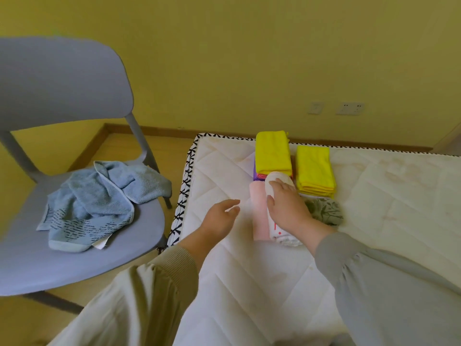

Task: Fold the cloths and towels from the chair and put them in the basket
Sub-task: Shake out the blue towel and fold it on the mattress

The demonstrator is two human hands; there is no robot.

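A crumpled blue towel (99,203) with dark dashes lies on the seat of the grey chair (62,96) at the left. On the white mattress (374,221) my right hand (287,206) rests flat on a folded white towel (277,228) with red marks. A folded pink cloth (258,213) lies right beside it. My left hand (222,216) hovers open over the mattress, holding nothing. Behind are two folded yellow cloths (273,152) (314,171), the left one on a purple and pink pile (259,176). No basket is in view.
A folded leaf-patterned cloth (326,211) lies to the right of my right hand. The mattress edge with black-and-white trim (184,191) runs close to the chair. Wooden floor (169,146) and a yellow wall with sockets (349,108) lie beyond.
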